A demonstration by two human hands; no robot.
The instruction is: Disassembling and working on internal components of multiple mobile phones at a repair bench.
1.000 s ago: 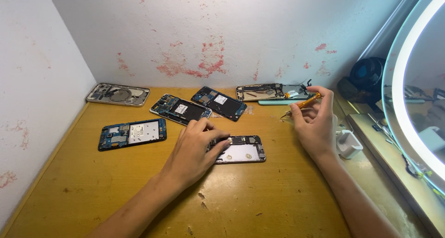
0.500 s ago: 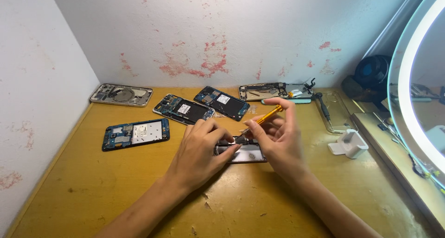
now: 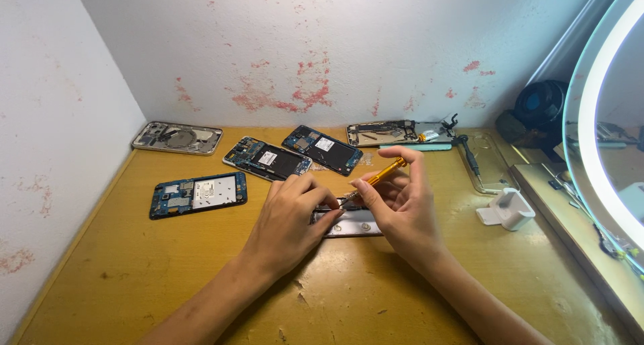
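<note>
Since the earlier frame the right hand (image 3: 402,207) has come back from the far right of the worktop (image 3: 134,271) with an orange screwdriver (image 3: 377,178) and now sits at centre beside the left hand (image 3: 290,217). Right fingers are clamped on the screwdriver shaft, tip angled down-left toward the opened phone (image 3: 352,223) lying flat between both hands. Left fingers are curled together, pressing on the phone's left end; the phone is largely hidden beneath them. Behind: blue-boarded phone (image 3: 198,194) to the left, two dark phones (image 3: 295,156) further back, a bare frame (image 3: 178,137) by the wall. White charger block (image 3: 506,209) right, apart.
</note>
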